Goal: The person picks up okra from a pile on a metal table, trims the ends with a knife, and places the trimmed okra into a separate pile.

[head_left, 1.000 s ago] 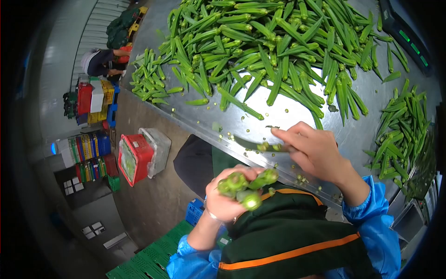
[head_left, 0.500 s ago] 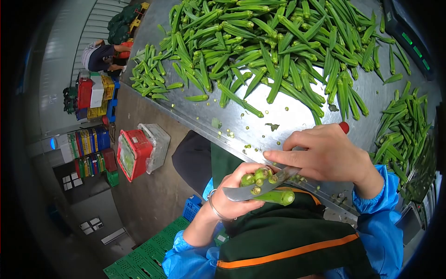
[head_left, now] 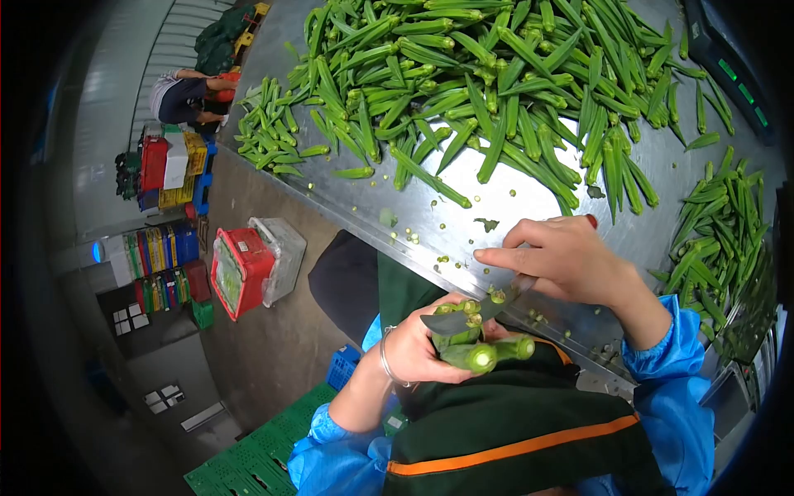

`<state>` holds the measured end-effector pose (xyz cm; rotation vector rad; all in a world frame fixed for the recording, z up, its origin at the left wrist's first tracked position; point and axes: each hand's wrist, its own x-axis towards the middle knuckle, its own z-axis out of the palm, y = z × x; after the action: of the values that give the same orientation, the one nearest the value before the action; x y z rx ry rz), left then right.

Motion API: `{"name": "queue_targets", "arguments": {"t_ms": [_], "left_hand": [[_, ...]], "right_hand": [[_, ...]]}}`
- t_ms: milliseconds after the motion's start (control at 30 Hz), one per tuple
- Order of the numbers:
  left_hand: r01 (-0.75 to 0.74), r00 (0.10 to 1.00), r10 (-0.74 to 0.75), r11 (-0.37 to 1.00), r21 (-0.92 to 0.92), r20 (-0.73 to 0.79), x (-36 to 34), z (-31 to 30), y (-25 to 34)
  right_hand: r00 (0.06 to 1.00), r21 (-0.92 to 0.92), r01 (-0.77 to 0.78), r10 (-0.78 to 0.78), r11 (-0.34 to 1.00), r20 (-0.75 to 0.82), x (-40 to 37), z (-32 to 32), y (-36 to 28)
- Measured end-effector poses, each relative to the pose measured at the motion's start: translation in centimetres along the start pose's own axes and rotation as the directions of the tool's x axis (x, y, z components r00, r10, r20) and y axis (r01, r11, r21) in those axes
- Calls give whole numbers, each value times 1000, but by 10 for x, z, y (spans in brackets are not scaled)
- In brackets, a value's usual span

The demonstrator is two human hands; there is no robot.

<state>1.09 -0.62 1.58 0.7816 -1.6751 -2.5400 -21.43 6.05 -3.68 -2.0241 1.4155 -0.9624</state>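
In the head view my left hand (head_left: 418, 351) is closed round a small bunch of green okra (head_left: 463, 351), stem ends pointing up toward me. My right hand (head_left: 571, 260) grips a knife, whose red handle end (head_left: 591, 221) sticks out behind it. Its index finger is stretched along toward the blade. The knife blade (head_left: 447, 323) lies across the stem ends of the bunch, partly covering them. Small cut okra tips (head_left: 442, 259) are scattered on the metal table (head_left: 397, 207) just beyond both hands.
A large okra pile (head_left: 463, 74) covers the table's far side, with a smaller pile (head_left: 719, 223) at right. A scale with green digits (head_left: 728, 70) stands at upper right. Red crate (head_left: 240, 273) and green crates (head_left: 265, 450) are on the floor. Another person (head_left: 182, 99) bends at far left.
The knife blade has moved up and away across the bunch, uncovering another okra stem end on the near side. My right hand has shifted slightly left.
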Motion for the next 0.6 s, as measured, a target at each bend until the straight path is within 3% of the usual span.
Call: {"name": "queue_targets", "arguments": {"t_ms": [33, 100, 167, 267, 467, 600], "left_hand": [[-15, 999, 17, 999, -46, 48, 2, 0, 1], [-58, 997, 56, 997, 41, 45, 3, -4, 0], [8, 994, -1, 998, -63, 112, 0, -9, -5], [31, 990, -32, 999, 9, 136, -3, -12, -8], [78, 991, -90, 989, 123, 96, -10, -14, -6], [71, 988, -76, 996, 47, 132, -15, -18, -14]], "right_hand": [[1000, 35, 18, -17, 999, -16, 1, 1, 2], [1000, 45, 14, -15, 999, 13, 1, 7, 6], [999, 69, 7, -10, 998, 40, 1, 12, 7], [998, 82, 14, -19, 996, 59, 0, 16, 8], [994, 58, 6, -12, 998, 109, -1, 21, 11], [992, 97, -21, 9, 995, 126, -2, 31, 12]]}}
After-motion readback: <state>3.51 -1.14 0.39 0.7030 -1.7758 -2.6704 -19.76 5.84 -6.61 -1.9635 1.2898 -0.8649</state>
